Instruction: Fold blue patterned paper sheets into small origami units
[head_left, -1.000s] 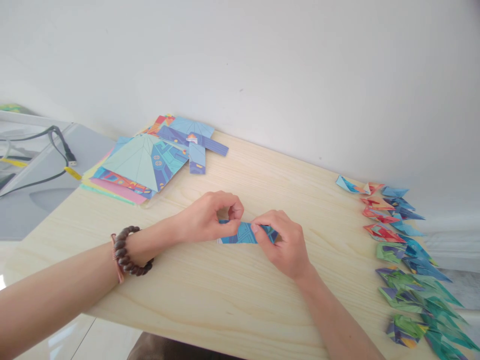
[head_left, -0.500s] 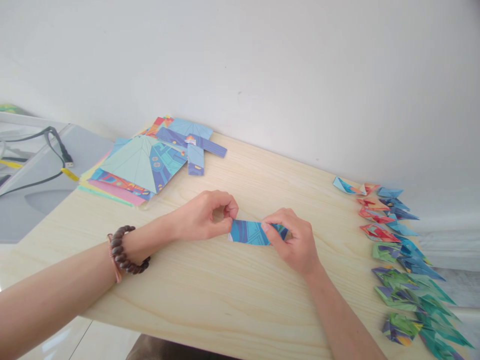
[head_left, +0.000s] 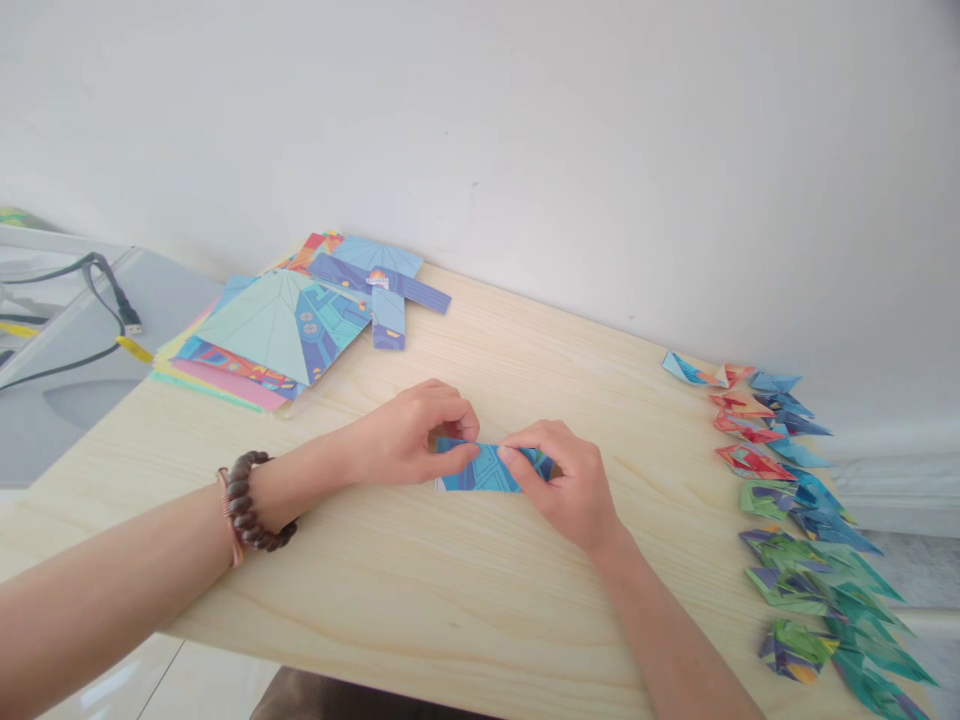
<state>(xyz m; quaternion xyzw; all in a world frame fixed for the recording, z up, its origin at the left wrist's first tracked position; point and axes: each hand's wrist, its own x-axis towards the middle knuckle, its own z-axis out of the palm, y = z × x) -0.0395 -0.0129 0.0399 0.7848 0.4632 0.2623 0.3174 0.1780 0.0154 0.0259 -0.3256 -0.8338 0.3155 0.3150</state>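
A small blue patterned strip of folded paper (head_left: 491, 469) lies crosswise between my hands, just over the middle of the table. My left hand (head_left: 420, 435) pinches its upper edge left of centre with thumb and forefinger. My right hand (head_left: 559, 475) pinches the same edge further right, the thumb on the near face. The two thumb tips are close together. Fingers cover parts of the strip's top edge and right end.
Printed paper sheets (head_left: 262, 325) are stacked at the table's back left, with a folded paper strip (head_left: 388, 325) beside them. Several folded paper pieces (head_left: 754, 463) stand in rows along the right edge. A black cable (head_left: 109, 285) lies at far left, and a wall borders the back.
The paper strip and my right hand have shifted slightly left. My left thumb has moved from the strip's left end inward along its top edge, so the hands are closer together.
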